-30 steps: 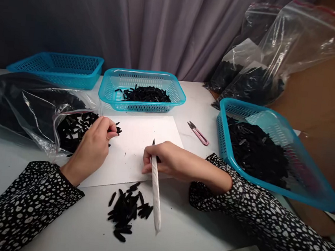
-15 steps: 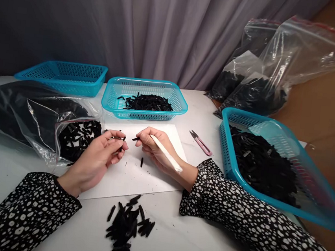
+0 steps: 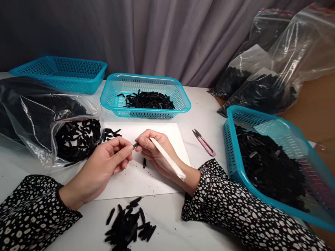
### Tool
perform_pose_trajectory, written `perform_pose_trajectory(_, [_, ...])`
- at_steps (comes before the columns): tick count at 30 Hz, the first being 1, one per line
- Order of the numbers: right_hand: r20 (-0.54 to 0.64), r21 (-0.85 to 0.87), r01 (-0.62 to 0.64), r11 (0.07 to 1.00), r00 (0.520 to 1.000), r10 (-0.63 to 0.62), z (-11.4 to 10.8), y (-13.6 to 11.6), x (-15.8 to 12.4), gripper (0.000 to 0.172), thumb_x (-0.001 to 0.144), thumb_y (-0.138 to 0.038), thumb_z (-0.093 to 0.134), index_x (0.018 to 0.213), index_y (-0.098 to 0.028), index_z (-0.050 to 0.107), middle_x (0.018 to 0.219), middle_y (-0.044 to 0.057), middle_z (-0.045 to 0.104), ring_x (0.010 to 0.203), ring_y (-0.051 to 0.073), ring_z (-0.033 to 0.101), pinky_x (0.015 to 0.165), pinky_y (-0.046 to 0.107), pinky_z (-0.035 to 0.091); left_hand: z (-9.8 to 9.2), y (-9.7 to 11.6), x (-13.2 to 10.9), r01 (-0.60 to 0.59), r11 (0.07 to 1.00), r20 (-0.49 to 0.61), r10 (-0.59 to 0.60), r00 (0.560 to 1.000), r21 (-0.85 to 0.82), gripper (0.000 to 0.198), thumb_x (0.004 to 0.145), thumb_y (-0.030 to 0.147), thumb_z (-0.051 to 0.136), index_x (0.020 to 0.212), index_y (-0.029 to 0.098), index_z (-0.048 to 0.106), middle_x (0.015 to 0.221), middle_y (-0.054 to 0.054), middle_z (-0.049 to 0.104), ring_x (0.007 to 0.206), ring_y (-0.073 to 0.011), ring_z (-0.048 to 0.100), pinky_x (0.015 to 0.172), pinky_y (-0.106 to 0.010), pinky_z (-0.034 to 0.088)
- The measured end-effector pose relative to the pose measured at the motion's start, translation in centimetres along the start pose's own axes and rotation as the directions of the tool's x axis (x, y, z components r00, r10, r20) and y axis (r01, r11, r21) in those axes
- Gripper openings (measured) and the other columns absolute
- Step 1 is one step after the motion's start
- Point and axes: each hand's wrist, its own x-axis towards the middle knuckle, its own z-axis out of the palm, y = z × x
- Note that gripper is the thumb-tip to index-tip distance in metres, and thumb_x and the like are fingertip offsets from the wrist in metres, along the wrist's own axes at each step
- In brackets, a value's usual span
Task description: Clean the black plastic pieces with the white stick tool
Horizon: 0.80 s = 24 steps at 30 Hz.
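Over a white sheet (image 3: 150,181) my two hands meet at the fingertips. Between thumb and fingers, my left hand (image 3: 104,166) pinches a small black strip (image 3: 135,145), only partly visible. My right hand (image 3: 156,150) grips a slim tool with a white wrapped handle (image 3: 168,159) like a pen; its tip meets the strip, and its kind is hidden by my fingers. A single black piece (image 3: 144,163) lies on the sheet below my hands. Closer to me, a loose pile of black pieces (image 3: 124,230) rests on the table.
Pink thread snips (image 3: 204,142) lie right of the sheet. A blue basket (image 3: 145,113) with black pieces stands behind, another blue basket (image 3: 227,147) at right, a third basket (image 3: 94,83) back left. An open plastic bag (image 3: 33,108) spills pieces at left; filled zip bags (image 3: 266,87) stand back right.
My left hand has moved right, bringing the black strip up against the tool's tip in my right hand. The gap between the hands has closed. The view has shifted slightly.
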Motion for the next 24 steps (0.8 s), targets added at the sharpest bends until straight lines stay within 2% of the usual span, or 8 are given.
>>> perform_pose_trajectory(3, [-0.004,-0.001,0.031,1.000,1.000,-0.031,0.0,0.0,-0.2,0.042,0.077,-0.056,0.078,0.083,-0.017,0.065,0.066,-0.002,0.062,0.045,0.005,0.022,0.044,0.024,0.013,0.0,-0.1,0.1,-0.045,0.997,-0.055,0.048,0.997,0.055,0.029,0.073,0.043,0.080,0.071,0.019,0.065,0.062,0.003,0.055,0.052,-0.0088,0.043,0.046,-0.022,0.032])
perform_pose_trajectory(5, [-0.025,0.000,0.040,0.999,0.999,-0.040,0.1,-0.1,-0.4,0.039,0.080,-0.054,0.076,0.078,-0.017,0.063,0.064,-0.004,0.058,0.044,0.005,0.021,0.043,0.024,0.011,-0.2,-0.2,0.2,-0.069,0.995,-0.081,0.074,0.994,0.074,0.026,0.073,0.041,0.079,0.071,0.019,0.065,0.061,0.003,0.055,0.052,-0.0092,0.043,0.047,-0.022,0.034])
perform_pose_trajectory(8, [-0.043,-0.002,0.002,1.000,0.999,-0.003,0.5,-0.4,-0.7,0.036,0.073,-0.045,0.084,0.076,-0.017,0.061,0.060,-0.006,0.055,0.045,0.005,0.024,0.044,0.024,0.012,-0.5,-0.4,0.4,-0.117,0.983,-0.099,0.132,0.986,0.144,0.022,0.076,0.038,0.076,0.071,0.020,0.065,0.061,0.004,0.055,0.052,-0.0099,0.045,0.049,-0.023,0.036])
perform_pose_trajectory(13, [-0.037,-0.018,-0.022,1.000,0.999,0.021,0.9,-0.5,-0.9,0.036,0.070,-0.044,0.086,0.077,-0.016,0.065,0.063,-0.003,0.061,0.045,0.004,0.026,0.044,0.024,0.014,-1.1,-0.8,0.7,-0.187,0.946,-0.103,0.221,0.970,0.266,0.017,0.078,0.036,0.076,0.074,0.021,0.069,0.067,0.001,0.063,0.055,-0.0117,0.048,0.052,-0.025,0.038])
perform_pose_trajectory(17, [-0.045,0.016,-0.031,0.999,0.999,0.031,0.4,-0.5,-0.8,0.036,0.071,-0.042,0.086,0.090,-0.016,0.070,0.068,-0.002,0.065,0.046,0.004,0.024,0.045,0.024,0.014,-1.3,-0.8,0.7,-0.148,0.981,-0.155,0.166,0.974,0.125,0.020,0.076,0.035,0.078,0.088,0.021,0.074,0.073,-0.001,0.069,0.054,-0.0108,0.045,0.051,-0.025,0.037])
perform_pose_trajectory(21, [-0.014,0.049,-0.024,0.999,1.000,0.025,0.1,-0.5,-0.7,0.036,0.071,-0.042,0.086,0.089,-0.016,0.070,0.067,-0.002,0.064,0.046,0.004,0.024,0.045,0.025,0.013,-1.0,-0.3,0.6,-0.077,0.994,-0.146,0.066,0.987,-0.071,0.028,0.073,0.029,0.080,0.099,0.019,0.075,0.081,-0.002,0.071,0.059,-0.0094,0.049,0.056,-0.023,0.041])
perform_pose_trajectory(24, [-0.005,0.064,-0.021,0.998,1.000,0.021,0.0,-0.5,-0.7,0.036,0.071,-0.042,0.087,0.088,-0.015,0.070,0.066,-0.002,0.064,0.046,0.004,0.024,0.045,0.024,0.013,-0.7,-0.2,0.5,-0.052,0.991,-0.130,0.036,0.991,-0.125,0.032,0.071,0.027,0.082,0.101,0.018,0.074,0.085,-0.003,0.072,0.066,-0.0101,0.055,0.054,-0.019,0.039])
